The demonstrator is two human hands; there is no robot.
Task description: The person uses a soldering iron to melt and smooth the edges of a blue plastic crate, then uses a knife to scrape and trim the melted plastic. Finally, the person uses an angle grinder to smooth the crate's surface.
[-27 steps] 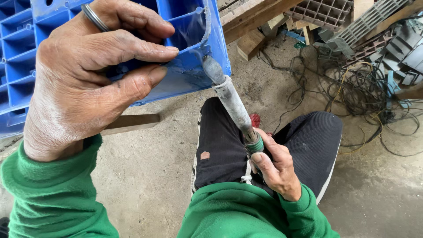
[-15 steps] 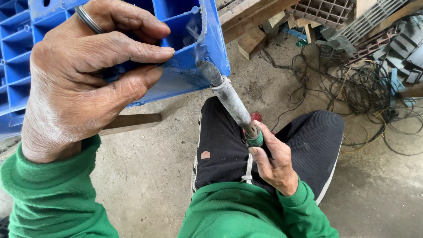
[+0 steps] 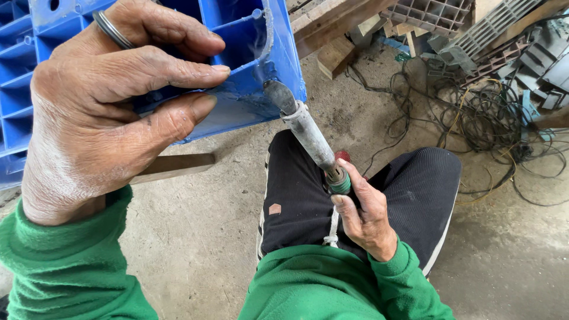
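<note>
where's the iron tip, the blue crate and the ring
iron tip [image 3: 277, 95], head view, on the dark flat blade touching the crate
blue crate [image 3: 278, 53], head view, on its corner wall
ring [image 3: 112, 29], head view, on the metal band on a left-hand finger

Head-worn view, close, looking down.

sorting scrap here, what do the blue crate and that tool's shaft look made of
Blue crate: looks like moulded plastic, glossy, with thin ribbed walls and a rough whitish seam.
Tool in the right hand: shaft seems metal, dull grey and crusted, with a dark flat tip; the green collar's material is unclear.
</note>
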